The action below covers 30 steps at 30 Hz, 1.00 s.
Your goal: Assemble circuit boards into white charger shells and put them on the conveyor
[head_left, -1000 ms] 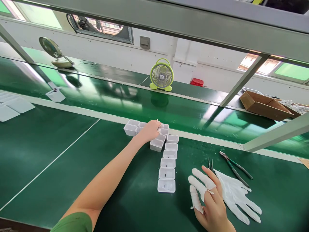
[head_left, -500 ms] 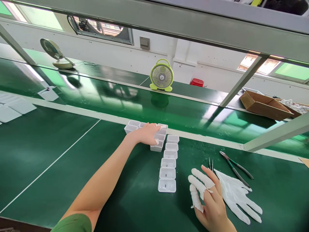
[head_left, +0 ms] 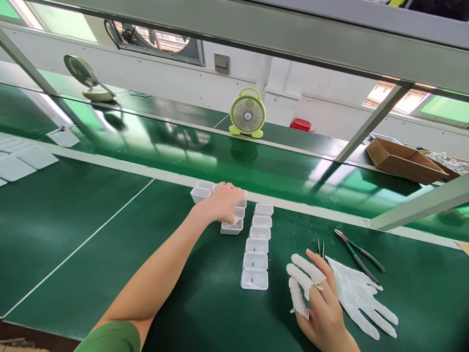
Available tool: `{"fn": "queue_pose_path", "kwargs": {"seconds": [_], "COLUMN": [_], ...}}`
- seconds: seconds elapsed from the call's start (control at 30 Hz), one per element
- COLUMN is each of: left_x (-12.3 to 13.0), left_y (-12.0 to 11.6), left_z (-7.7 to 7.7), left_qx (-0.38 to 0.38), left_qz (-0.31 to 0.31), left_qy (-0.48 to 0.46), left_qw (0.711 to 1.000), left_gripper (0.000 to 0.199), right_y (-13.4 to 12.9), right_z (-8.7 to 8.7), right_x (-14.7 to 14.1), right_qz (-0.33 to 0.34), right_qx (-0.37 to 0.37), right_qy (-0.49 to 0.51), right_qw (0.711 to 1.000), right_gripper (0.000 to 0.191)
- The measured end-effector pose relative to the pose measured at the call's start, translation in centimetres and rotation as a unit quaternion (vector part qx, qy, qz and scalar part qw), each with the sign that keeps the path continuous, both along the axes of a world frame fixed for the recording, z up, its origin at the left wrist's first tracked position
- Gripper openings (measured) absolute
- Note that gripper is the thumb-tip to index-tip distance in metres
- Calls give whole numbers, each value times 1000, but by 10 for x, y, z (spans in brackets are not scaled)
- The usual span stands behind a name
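Observation:
My left hand [head_left: 223, 201] reaches far out and grips a row of small clear plastic boxes [head_left: 231, 228]. Its thumb presses at the nearest one, while the fingers curl over the far end. Some of those boxes are hidden beneath it. To the right stands a column of several similar boxes [head_left: 255, 279]. Small dark bits show in the nearest ones. My right hand [head_left: 320, 303], with white tape wrapped on three fingers, stays low at the right. Beyond its bare finger, the tips of tweezers [head_left: 321, 248] stick out. The hand hides their other end.
A white glove [head_left: 361, 296] and green-handled pliers [head_left: 357, 254] lie right of my right hand. White trays [head_left: 22, 161] sit at the far left. Behind are a green fan [head_left: 247, 116], cardboard boxes [head_left: 405, 161] and a slanting metal post [head_left: 421, 208].
My left hand has drawn the gripped row of boxes slightly left, widening the gap to the column. My right hand has hardly moved.

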State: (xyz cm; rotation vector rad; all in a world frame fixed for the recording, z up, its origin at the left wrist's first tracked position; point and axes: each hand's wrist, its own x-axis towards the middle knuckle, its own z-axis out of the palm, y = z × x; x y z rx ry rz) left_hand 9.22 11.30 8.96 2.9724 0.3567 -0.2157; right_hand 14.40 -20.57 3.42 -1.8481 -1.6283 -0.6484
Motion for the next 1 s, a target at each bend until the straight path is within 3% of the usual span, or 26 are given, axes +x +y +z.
{"fn": "queue_pose_path", "kwargs": {"seconds": [0.13,0.33,0.57,0.7,0.87,1.0], "left_x": [-10,-13,-13,-16,-17,-15], "left_y": [-17,-36,-25,3,38,53], "left_z": [11,13,23,32,22,5], "left_qx": [-2,-30,-113,-199,-56,-3], "left_qz": [-14,-46,-60,33,184,189], "left_qy": [33,71,103,61,6,22], "left_qw": [999,996,986,978,981,982], "left_gripper": [39,40,39,54,50,49], "right_y": [1,1,1,2,4,4], "right_z": [0,1,-3,-4,-7,-9], "right_x": [1,1,2,3,3,3], "right_qz": [0,-2,7,14,17,19], "right_qx": [-5,-1,-7,-5,-14,-13], "right_qy": [-3,-2,5,4,7,9], "right_qw": [1000,1000,1000,1000,1000,1000], "right_gripper": [23,23,26,27,29,30]}}
